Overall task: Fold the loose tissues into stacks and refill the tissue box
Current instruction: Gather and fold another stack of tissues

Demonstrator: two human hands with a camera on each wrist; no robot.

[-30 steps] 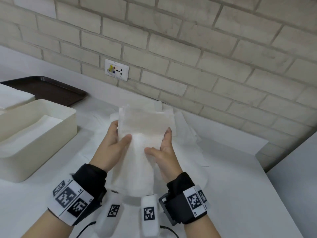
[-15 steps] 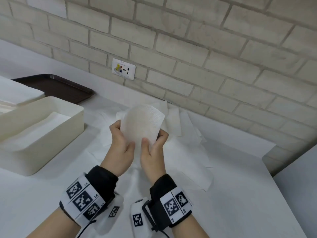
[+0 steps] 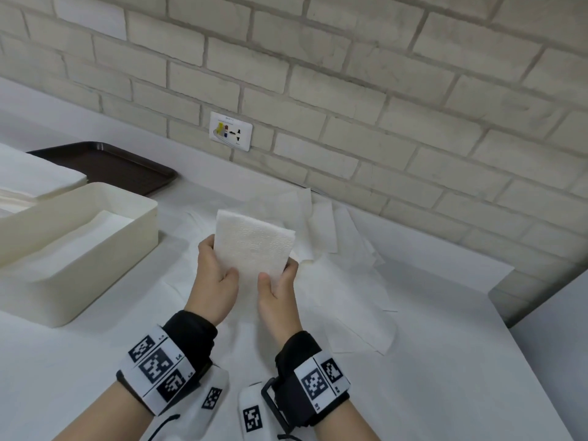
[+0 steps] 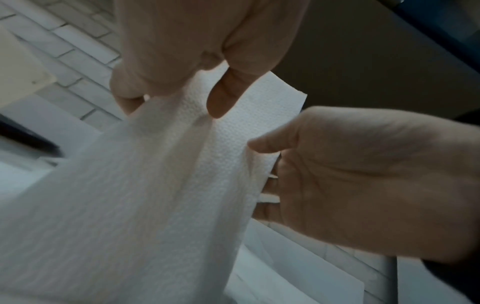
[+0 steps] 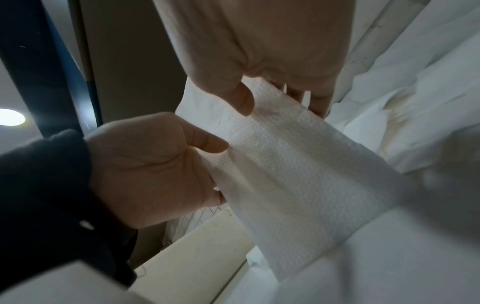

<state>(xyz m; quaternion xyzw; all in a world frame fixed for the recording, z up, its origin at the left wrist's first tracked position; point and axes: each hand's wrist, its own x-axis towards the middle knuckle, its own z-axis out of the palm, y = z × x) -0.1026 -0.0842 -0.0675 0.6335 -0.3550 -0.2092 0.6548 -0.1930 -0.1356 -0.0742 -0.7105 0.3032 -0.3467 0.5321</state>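
Note:
A folded white tissue (image 3: 253,243) is held upright above the table, between both hands. My left hand (image 3: 216,268) grips its left edge, thumb in front and fingers behind. My right hand (image 3: 278,280) pinches its lower right edge the same way. In the left wrist view the tissue (image 4: 155,185) runs from my left hand (image 4: 182,98) to my right hand (image 4: 272,160). The right wrist view shows the tissue (image 5: 285,168) pinched by my right hand (image 5: 259,98) and my left hand (image 5: 202,156). The cream tissue box (image 3: 105,249) stands open at the left with white tissues inside.
Several loose white tissues (image 3: 337,243) lie spread on the table beyond and under the hands. A dark brown tray (image 3: 105,167) sits behind the box, with a stack of white sheets (image 3: 35,176) at the far left. A brick wall with a socket (image 3: 230,131) bounds the back.
The tissue went from a long hanging sheet to a short folded rectangle. Both hands drew together and now hold it upright by its lower edges.

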